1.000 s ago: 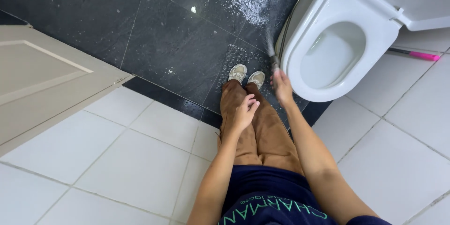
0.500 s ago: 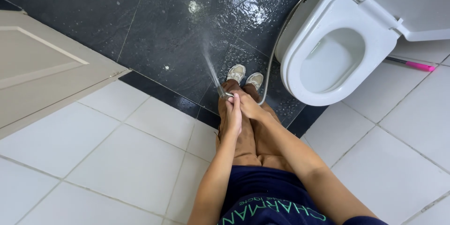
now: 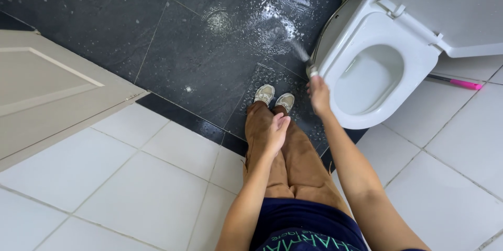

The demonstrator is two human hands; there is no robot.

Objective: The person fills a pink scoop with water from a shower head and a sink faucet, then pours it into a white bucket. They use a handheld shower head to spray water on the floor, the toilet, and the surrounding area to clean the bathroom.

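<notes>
**Two hands, one on the sprayer: dark floor tiles being rinsed**

Two bare hands are seen from above. The right hand (image 3: pixel 318 94) is closed around a handheld bidet sprayer (image 3: pixel 313 71), whose nozzle is pointed away from the body at the dark floor tiles (image 3: pixel 173 41). A thin jet of water (image 3: pixel 298 49) is thrown from the nozzle. A pale hose (image 3: pixel 335 18) is traced from the sprayer up along the side of the white toilet bowl (image 3: pixel 377 73), just right of the hand. The left hand (image 3: pixel 275 133) is held loosely open over the brown trousers (image 3: pixel 293 162), nothing gripped.

Progress, as judged: a wide patch of the dark tiles ahead of the light shoes (image 3: pixel 275 96) is already wetted, beaded and glistening, most heavily near the toilet. The far-left dark tiles are only sparsely spotted and appear largely unrinsed. The white floor tiles (image 3: pixel 131 188) underfoot look dry. The toilet seat is raised; whether the bowl has been rinsed cannot be told.

Also noted: a beige door (image 3: pixel 47 94) at left, and a pink-handled tool (image 3: pixel 461 83) lying behind the toilet.
</notes>
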